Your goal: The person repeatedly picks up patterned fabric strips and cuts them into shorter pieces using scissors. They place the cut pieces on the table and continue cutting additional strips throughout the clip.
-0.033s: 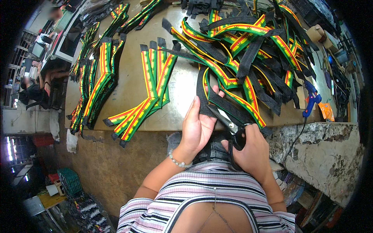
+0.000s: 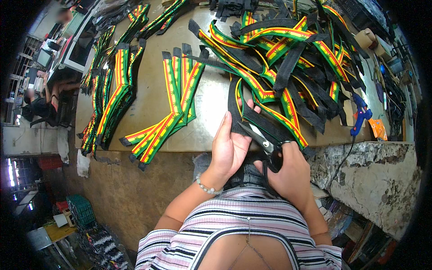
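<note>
Hands (image 2: pixel 261 157) cut black strap (image 2: pixel 237 118) with scissors (image 2: pixel 263 140).

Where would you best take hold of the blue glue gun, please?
Grip the blue glue gun by its handle, coming from the table's near edge on the right: the handle points down toward that edge, its nozzle end faces the strap pile, and the cord trails off below.

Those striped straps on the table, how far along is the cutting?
Done, it seems: neat rows of striped straps lie flat at the left. In hand: the left hand holds a black strap while the right hand works scissors on it. Left: a large tangled pile at the right looks unsorted.
</note>
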Tool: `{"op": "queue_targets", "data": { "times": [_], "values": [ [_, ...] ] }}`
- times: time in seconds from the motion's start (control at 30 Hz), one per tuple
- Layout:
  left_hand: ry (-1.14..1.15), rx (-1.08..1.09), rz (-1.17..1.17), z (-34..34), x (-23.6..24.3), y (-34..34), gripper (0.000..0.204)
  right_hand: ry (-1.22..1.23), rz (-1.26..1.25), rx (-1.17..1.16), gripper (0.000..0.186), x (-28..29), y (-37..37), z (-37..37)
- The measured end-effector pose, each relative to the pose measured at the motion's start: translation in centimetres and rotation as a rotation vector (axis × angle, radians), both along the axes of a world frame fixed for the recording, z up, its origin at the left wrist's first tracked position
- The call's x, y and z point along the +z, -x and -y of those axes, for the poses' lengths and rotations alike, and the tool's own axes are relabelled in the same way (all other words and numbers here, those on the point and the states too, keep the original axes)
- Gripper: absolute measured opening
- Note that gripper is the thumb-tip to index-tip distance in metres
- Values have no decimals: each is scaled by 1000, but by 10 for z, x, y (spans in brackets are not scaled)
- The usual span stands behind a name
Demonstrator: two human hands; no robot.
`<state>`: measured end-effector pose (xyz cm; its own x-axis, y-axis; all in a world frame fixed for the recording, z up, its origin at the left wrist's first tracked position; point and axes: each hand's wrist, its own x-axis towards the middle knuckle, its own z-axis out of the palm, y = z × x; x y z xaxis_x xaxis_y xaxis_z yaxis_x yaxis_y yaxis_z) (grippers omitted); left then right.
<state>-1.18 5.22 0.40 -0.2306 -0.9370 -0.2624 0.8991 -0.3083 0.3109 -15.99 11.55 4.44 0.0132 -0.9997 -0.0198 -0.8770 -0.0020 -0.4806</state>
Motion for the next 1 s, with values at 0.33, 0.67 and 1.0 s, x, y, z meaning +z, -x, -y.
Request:
{"op": "queue_targets", "data": {
  "times": [0.33, 0.67, 1.0],
  "values": [
    [132, -75, -178, -15, -9, 8, 63, 102, 97, 113, 48, -25, 1, 10],
    [391, 29, 950, -44, 66, -69, 77, -389, 156, 447, 47, 16, 68, -2],
    [524, 246, 2715, 9, 46, -107, 62, -243, 162, 261, 48, 9, 67, 1]
  ]
}}
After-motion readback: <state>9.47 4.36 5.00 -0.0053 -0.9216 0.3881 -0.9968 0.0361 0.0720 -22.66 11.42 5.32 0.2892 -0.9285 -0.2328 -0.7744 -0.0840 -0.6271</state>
